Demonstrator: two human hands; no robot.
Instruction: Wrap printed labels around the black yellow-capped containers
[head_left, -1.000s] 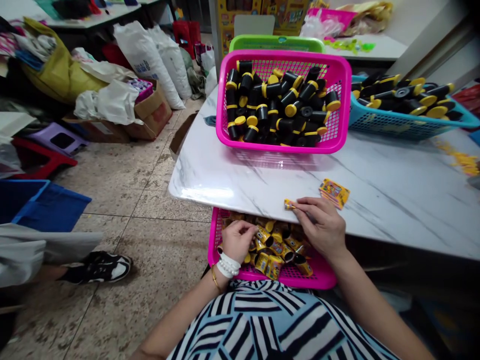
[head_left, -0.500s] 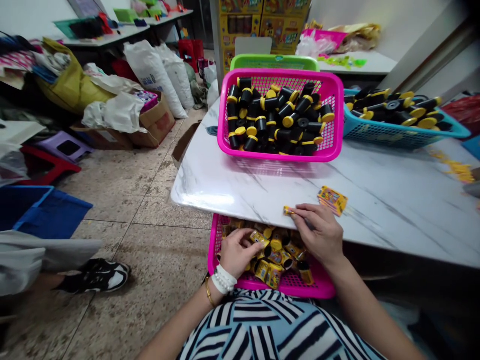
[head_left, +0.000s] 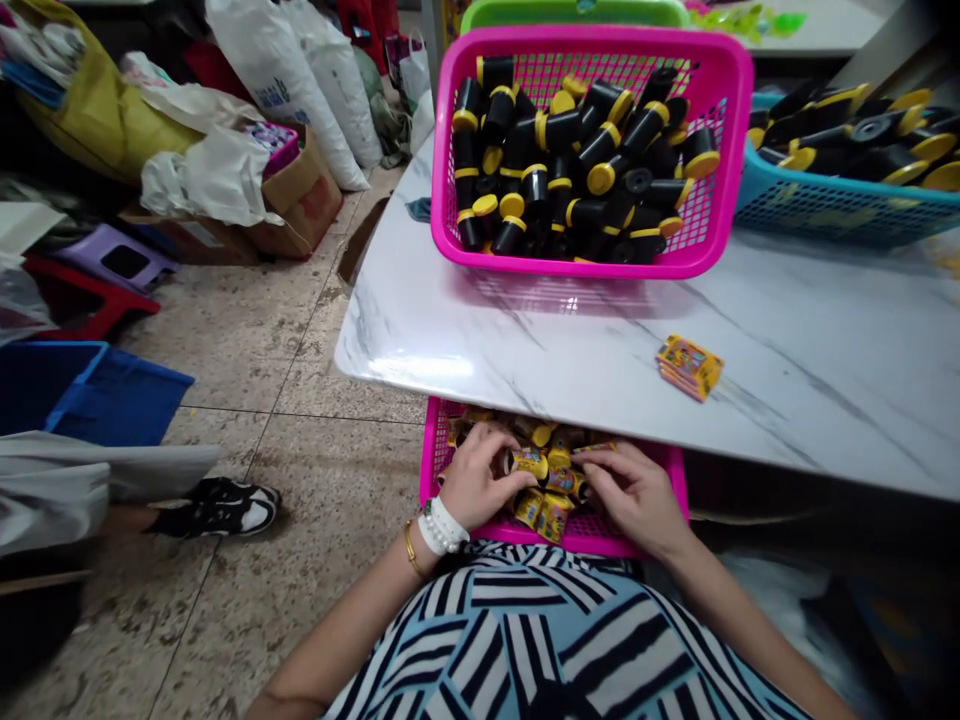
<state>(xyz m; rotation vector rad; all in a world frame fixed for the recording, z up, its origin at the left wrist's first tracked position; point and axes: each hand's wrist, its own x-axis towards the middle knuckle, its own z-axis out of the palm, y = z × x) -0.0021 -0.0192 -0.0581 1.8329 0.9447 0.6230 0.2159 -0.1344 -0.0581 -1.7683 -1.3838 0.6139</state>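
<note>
Both hands are down in a pink basket (head_left: 433,462) on my lap, just below the edge of the marble table (head_left: 525,350). My left hand (head_left: 476,480) is closed on a small black cylinder with a yellow label (head_left: 529,463). Pinched in my right hand (head_left: 636,492) is a thin yellow sticker (head_left: 592,450), right beside that cylinder. More labelled cylinders (head_left: 551,512) lie between the hands. A small stack of yellow stickers (head_left: 690,366) rests on the table above my right hand.
A larger pink basket (head_left: 457,255) of black cylinders with yellow caps stands on the table, with a blue basket (head_left: 825,215) of the same at right and a green one (head_left: 574,12) behind. Another person's shoe (head_left: 225,505) is on the floor at left, near a blue bin (head_left: 82,395), boxes and bags.
My right hand has come off the table edge down into the lap basket with the sticker. My left hand has taken hold of a cylinder. The view has tilted downward.
</note>
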